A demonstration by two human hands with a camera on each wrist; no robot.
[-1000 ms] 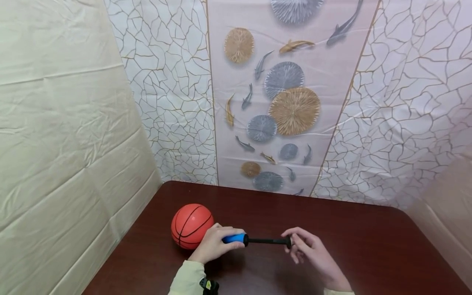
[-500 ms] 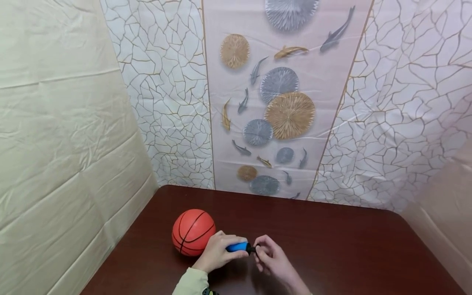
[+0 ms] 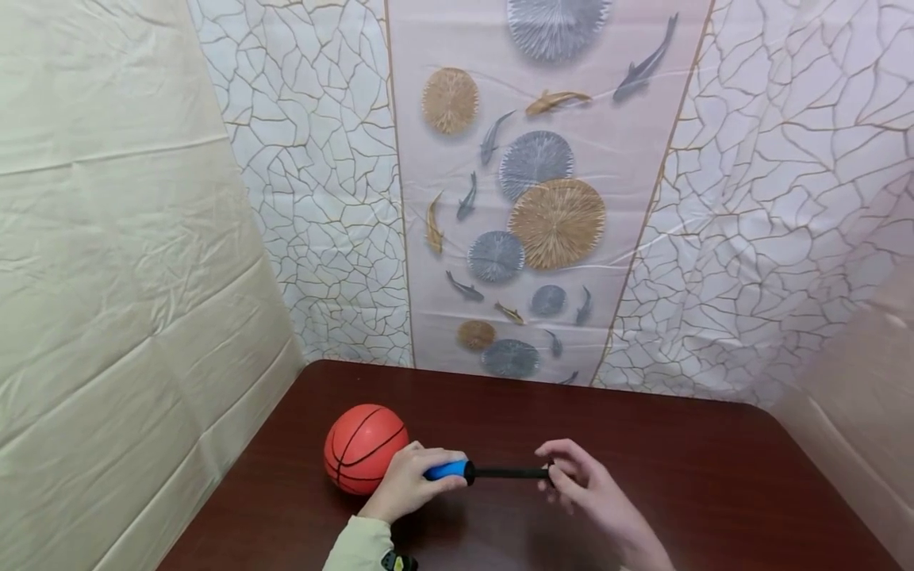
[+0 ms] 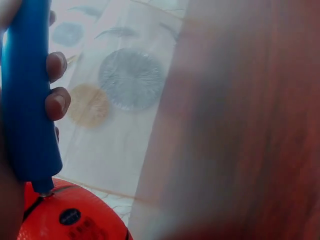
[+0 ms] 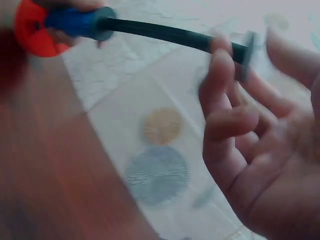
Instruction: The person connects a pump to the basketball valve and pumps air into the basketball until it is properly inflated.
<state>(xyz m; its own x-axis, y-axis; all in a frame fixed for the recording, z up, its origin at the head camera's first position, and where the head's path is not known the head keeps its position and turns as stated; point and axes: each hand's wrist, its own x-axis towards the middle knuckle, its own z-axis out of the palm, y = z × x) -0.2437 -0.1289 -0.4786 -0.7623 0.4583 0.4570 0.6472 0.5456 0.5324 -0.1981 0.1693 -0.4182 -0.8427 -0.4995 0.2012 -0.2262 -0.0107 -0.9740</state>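
A blue ball pump [image 3: 447, 470] lies level in the head view, its black plunger rod [image 3: 508, 473] drawn out to the right. My left hand [image 3: 405, 480] grips the blue barrel, fingers wrapped round it. In the left wrist view the barrel's narrow tip [image 4: 42, 186] meets the red basketball [image 4: 82, 215]; whether a needle sits inside cannot be seen. My right hand [image 3: 591, 485] holds the rod's outer end. Its fingers curl about the rod beside the flat black end disc [image 5: 246, 56] in the right wrist view.
The red ball [image 3: 362, 446] rests on the dark wooden table [image 3: 678, 468], left of the pump. Behind the table hangs a patterned cloth [image 3: 528, 317], and a pale cloth wall [image 3: 143, 317] stands on the left.
My right hand pushed the plunger in toward the barrel half a second ago and has now drawn it out to the right again. The left hand keeps its grip near the ball.
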